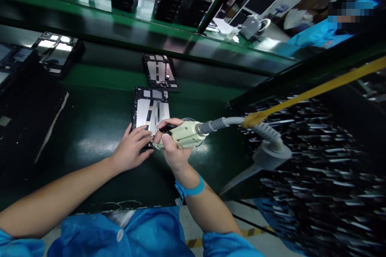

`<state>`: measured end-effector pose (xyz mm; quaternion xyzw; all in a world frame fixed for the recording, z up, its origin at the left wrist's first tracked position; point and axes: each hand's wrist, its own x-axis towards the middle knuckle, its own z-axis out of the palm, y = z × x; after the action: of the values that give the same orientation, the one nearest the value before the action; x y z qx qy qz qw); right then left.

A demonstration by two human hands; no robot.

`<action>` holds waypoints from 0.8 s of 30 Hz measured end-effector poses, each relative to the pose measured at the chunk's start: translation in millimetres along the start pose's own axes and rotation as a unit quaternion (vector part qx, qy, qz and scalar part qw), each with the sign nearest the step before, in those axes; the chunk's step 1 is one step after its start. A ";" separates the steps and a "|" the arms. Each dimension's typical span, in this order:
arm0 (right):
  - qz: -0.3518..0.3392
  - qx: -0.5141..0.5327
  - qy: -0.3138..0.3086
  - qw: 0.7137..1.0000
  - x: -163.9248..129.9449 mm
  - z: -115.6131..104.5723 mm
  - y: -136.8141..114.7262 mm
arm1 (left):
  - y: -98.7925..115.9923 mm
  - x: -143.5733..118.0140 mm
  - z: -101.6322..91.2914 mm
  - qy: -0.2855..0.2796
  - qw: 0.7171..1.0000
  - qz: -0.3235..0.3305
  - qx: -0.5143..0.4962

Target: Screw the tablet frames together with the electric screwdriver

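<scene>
1. Right hand (173,144) clenched around the pale electric screwdriver (181,134), tip at the opened tablet (150,110) on the green belt (99,128).
2. Left hand (132,146) lies flat, fingers pressing the tablet's near edge.
3. Second tablet (159,71) just behind; grey cable (259,126) and yellow strap (316,90) stretch rightward.

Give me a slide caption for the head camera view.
Right hand grips an electric screwdriver at an open tablet chassis that the left hand steadies on the green belt.
</scene>
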<state>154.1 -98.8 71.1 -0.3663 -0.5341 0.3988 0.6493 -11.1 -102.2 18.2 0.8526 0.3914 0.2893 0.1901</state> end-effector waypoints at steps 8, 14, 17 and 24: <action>0.007 -0.036 -0.003 0.999 -1.3 0.9 -2.1 | 0.2 -0.1 -0.5 -0.013 1.000 -0.009 0.002; -0.010 -0.041 -0.015 0.999 -6.6 1.8 0.0 | -0.2 -0.7 0.1 -0.016 1.000 -0.012 0.002; -0.007 -0.062 -0.014 0.998 -8.6 2.3 1.8 | -1.2 -1.0 0.8 -0.009 1.000 -0.005 0.003; -0.008 -0.067 -0.016 0.998 -9.0 3.2 3.3 | -1.9 -3.0 2.0 -0.005 1.000 -0.008 0.007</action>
<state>149.5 -105.4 65.1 -0.3983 -0.5726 0.3630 0.6179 -12.4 -103.6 14.6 0.8521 0.3997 0.2808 0.1880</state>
